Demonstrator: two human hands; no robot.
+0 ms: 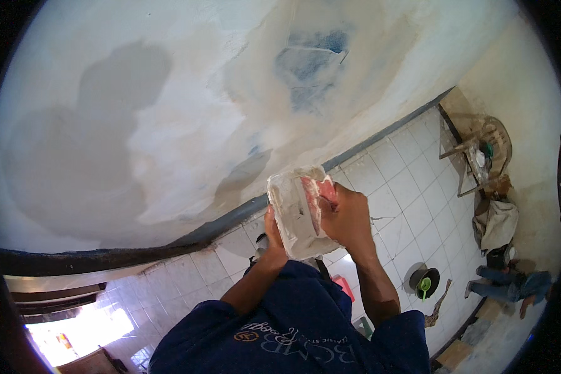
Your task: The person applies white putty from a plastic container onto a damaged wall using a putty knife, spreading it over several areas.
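My left hand (272, 234) is closed around the side of a white rectangular tub (291, 234), its inside smeared with pale putty. In my right hand (350, 218) is a red putty spreader (318, 202), caked with putty along its edge. The spreader's blade dips into the tub, at its right side. Just beyond the tub rises a wall (187, 137) with patchy whitish and beige coating. Bluish-grey spots (308, 68) show through the coating higher up. My palm hides part of the spreader.
White floor tiles (386, 181) lie below. A dirty plastic chair (495, 146) holding odds and ends stands at the right, near a pale sack (498, 221). A black basin (422, 280) with a green scoop sits on the floor. Another person (514, 283) is at the far right.
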